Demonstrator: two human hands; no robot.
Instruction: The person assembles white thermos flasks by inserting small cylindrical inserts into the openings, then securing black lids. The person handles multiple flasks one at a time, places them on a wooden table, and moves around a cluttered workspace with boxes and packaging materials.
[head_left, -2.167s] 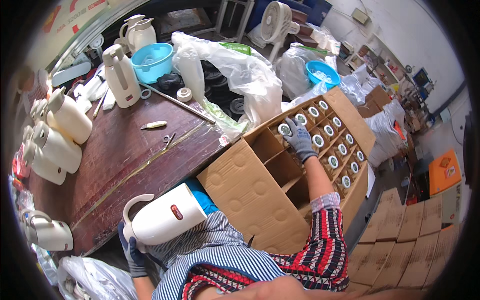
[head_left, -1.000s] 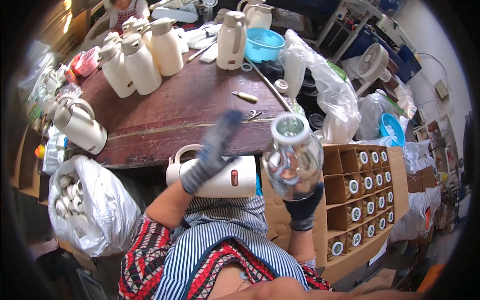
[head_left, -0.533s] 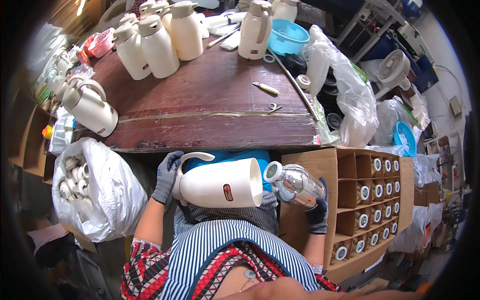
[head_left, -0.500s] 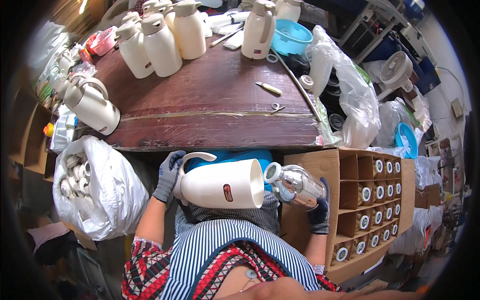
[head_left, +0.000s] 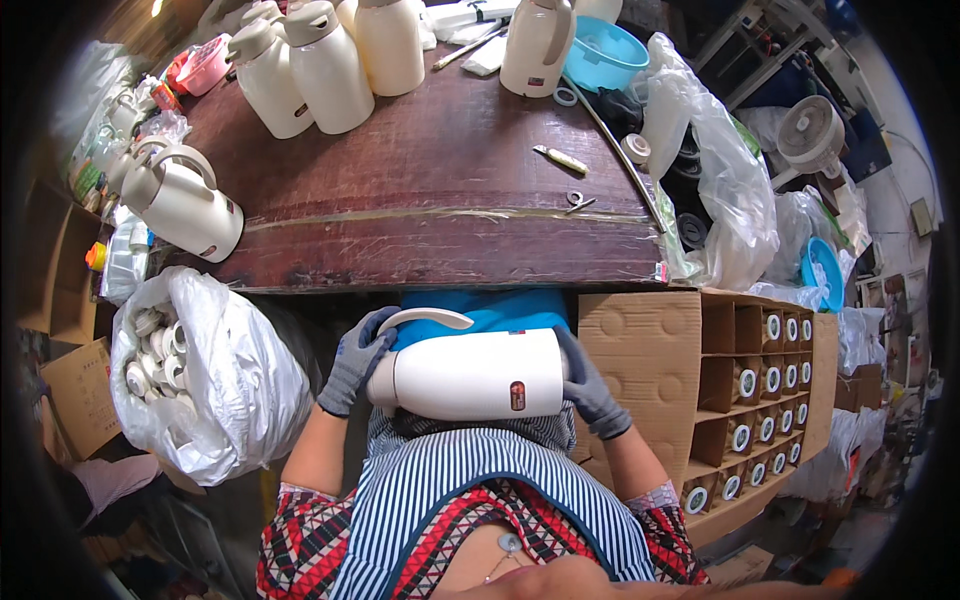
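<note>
A cream thermos jug [head_left: 470, 378] lies on its side across my lap, its curved handle [head_left: 430, 318] on the far side. My gloved left hand [head_left: 357, 362] grips the jug's top end beside the handle. At the bottom end, my gloved right hand [head_left: 592, 388] holds the jug, with the palm against the end and the fingers at the rim. That hand covers the bottom opening, and no glass liner shows outside the jug. To my right stands a cardboard box with dividers [head_left: 715, 385] holding several silvery glass liners with white-rimmed ends.
The dark wooden table [head_left: 420, 180] is in front, with several cream jugs [head_left: 325, 75] at its back and one [head_left: 190, 205] at its left edge. A cutter knife [head_left: 562, 159], rod and blue basin [head_left: 605, 55] are on its right. A white bag [head_left: 225, 390] of pale parts stands left.
The silvery glass liner that my right hand held at the jug's open end is out of sight. My right hand has moved left onto that end. The jug has shifted slightly right in view.
</note>
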